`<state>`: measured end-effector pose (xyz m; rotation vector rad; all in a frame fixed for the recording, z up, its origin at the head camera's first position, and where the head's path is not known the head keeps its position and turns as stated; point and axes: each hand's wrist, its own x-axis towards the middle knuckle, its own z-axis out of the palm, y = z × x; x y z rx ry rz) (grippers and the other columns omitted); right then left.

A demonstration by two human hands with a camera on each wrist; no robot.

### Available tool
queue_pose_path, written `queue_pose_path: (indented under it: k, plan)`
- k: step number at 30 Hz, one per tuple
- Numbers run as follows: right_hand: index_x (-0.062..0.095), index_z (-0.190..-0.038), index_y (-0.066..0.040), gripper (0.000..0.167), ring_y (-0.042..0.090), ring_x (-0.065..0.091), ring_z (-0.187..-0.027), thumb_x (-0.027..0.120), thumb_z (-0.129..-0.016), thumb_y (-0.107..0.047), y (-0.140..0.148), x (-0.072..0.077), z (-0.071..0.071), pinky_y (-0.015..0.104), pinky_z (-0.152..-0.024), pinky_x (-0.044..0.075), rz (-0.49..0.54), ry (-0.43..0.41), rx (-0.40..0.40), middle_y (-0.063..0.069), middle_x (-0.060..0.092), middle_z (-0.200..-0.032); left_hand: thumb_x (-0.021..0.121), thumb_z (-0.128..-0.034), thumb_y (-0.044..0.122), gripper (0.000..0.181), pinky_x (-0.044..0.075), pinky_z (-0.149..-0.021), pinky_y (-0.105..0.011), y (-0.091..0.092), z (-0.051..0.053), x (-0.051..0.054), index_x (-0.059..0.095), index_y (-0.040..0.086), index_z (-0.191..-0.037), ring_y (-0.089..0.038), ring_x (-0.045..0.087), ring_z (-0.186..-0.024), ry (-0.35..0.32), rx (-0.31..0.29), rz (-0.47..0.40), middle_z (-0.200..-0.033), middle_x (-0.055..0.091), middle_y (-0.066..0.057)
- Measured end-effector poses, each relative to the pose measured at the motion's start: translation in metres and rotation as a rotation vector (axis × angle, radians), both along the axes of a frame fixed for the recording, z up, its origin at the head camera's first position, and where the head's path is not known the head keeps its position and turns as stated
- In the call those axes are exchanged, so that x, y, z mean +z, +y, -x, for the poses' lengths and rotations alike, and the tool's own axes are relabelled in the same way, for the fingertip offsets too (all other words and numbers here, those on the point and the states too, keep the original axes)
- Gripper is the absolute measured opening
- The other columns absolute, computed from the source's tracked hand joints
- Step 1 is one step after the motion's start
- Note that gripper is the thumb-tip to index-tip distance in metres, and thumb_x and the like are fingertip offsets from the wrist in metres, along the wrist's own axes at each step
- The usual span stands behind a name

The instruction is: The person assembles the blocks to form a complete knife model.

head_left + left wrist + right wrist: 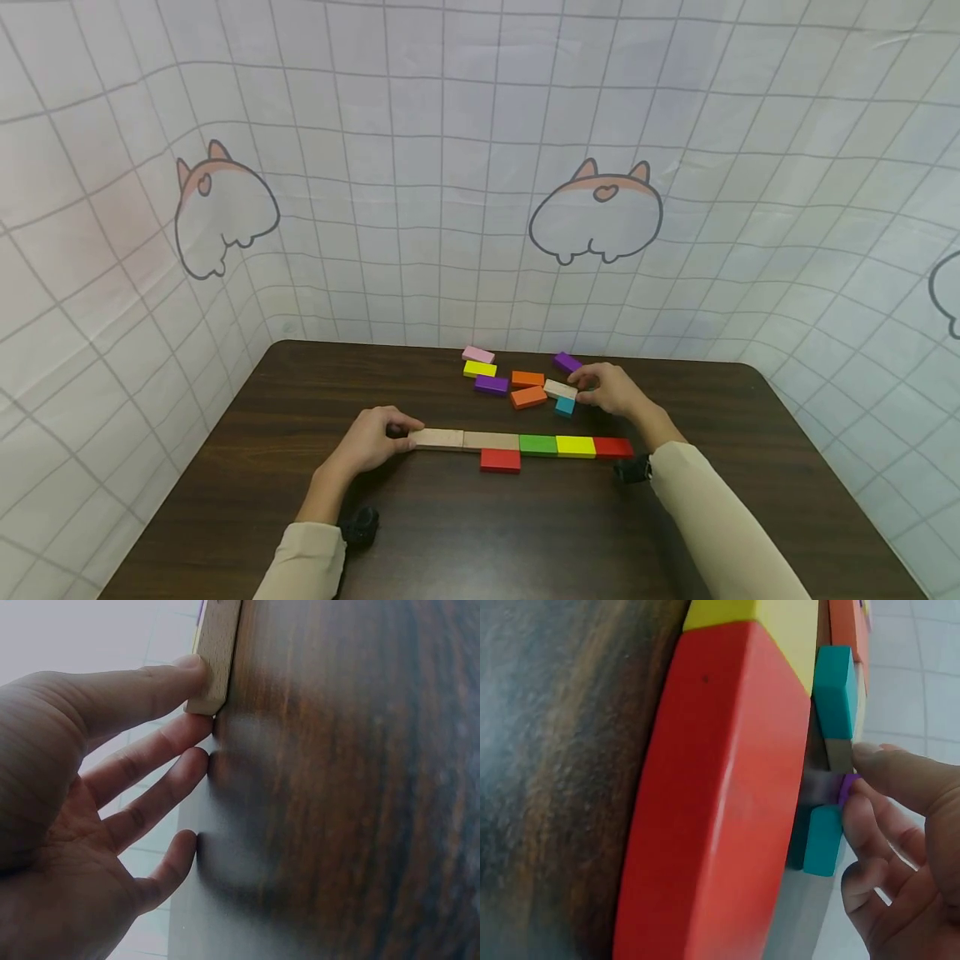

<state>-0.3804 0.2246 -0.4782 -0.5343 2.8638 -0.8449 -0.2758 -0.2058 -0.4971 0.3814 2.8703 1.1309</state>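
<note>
A row of flat blocks lies across the table: two plain wooden blocks (438, 438), then a green block (538, 445), a yellow block (575, 447) and a red block (613, 447). My left hand (372, 439) pinches the free end of the leftmost wooden block (217, 649) between thumb and index finger. Behind the row, my right hand (611, 390) has its thumb and index finger around the right end of a pale wooden block (559, 389); whether they grip it is unclear. Beside it sits a teal block (565, 406). Another teal block (823, 840) lies by the right fingers.
A loose red block (500, 461) touches the row's near side. Farther back lie orange blocks (528, 397), purple blocks (491, 385), a yellow block (480, 368) and a pink block (478, 355). A patterned white curtain (420, 208) hangs behind the table (465, 542).
</note>
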Motion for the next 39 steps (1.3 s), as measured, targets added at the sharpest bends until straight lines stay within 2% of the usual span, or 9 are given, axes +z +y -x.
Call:
queue_pose_path:
  k: [10, 13, 19, 25, 31, 39]
  plan:
    - [0.075, -0.12, -0.01, 0.03, 0.024, 0.061, -0.096, 0.077, -0.09, -0.009, -0.005, 0.002, 0.008, 0.042, -0.083, 0.054, -0.025, -0.023, 0.027, 0.01, 0.073, -0.108, 0.08, -0.0888, 0.014, 0.024, 0.053, -0.085, -0.037, 0.001, 0.0, 0.0, 0.081, 0.02, -0.112, -0.015, 0.062, -0.096, 0.001, 0.001, 0.002, -0.103, 0.072, 0.004]
    - [0.074, -0.121, -0.009, 0.031, 0.024, 0.061, -0.096, 0.077, -0.09, -0.008, -0.006, 0.003, 0.009, 0.044, -0.086, 0.054, -0.029, -0.043, 0.036, 0.01, 0.073, -0.109, 0.08, -0.0885, 0.014, 0.024, 0.053, -0.086, -0.037, 0.001, 0.0, -0.001, 0.081, 0.02, -0.111, -0.015, 0.062, -0.096, 0.004, -0.003, 0.003, -0.103, 0.072, 0.004]
    - [0.071, -0.129, -0.009, 0.041, 0.028, 0.061, -0.102, 0.078, -0.089, -0.009, -0.008, 0.002, 0.01, 0.051, -0.094, 0.053, -0.049, -0.069, 0.038, 0.016, 0.071, -0.116, 0.081, -0.0879, 0.014, 0.023, 0.053, -0.086, -0.037, 0.001, 0.0, -0.001, 0.081, 0.02, -0.11, -0.015, 0.062, -0.095, 0.005, 0.003, 0.001, -0.103, 0.073, 0.004]
    - [0.066, -0.137, -0.01, 0.047, 0.025, 0.058, -0.095, 0.075, -0.091, -0.009, -0.007, 0.0, 0.011, 0.043, -0.086, 0.054, -0.05, -0.088, 0.033, 0.016, 0.069, -0.117, 0.08, -0.0885, 0.014, 0.023, 0.054, -0.086, -0.038, 0.001, 0.0, -0.003, 0.081, 0.021, -0.11, -0.015, 0.062, -0.096, 0.003, 0.005, 0.003, -0.102, 0.072, 0.006]
    - [0.065, -0.138, -0.008, 0.048, 0.023, 0.06, -0.09, 0.073, -0.091, -0.004, -0.003, 0.004, 0.007, 0.037, -0.077, 0.056, -0.004, -0.066, 0.069, 0.016, 0.066, -0.115, 0.081, -0.088, 0.014, 0.023, 0.052, -0.084, -0.036, 0.001, 0.001, -0.003, 0.081, 0.021, -0.11, -0.015, 0.061, -0.093, 0.006, 0.01, 0.004, -0.101, 0.072, 0.006]
    - [0.069, -0.132, -0.009, 0.041, 0.025, 0.062, -0.093, 0.071, -0.091, -0.002, -0.001, 0.016, -0.007, 0.033, -0.075, 0.056, 0.053, -0.066, 0.1, 0.014, 0.062, -0.111, 0.082, -0.0874, 0.014, 0.023, 0.051, -0.081, -0.034, 0.001, 0.002, -0.001, 0.082, 0.02, -0.11, -0.016, 0.06, -0.091, 0.006, 0.01, 0.011, -0.099, 0.071, 0.005]
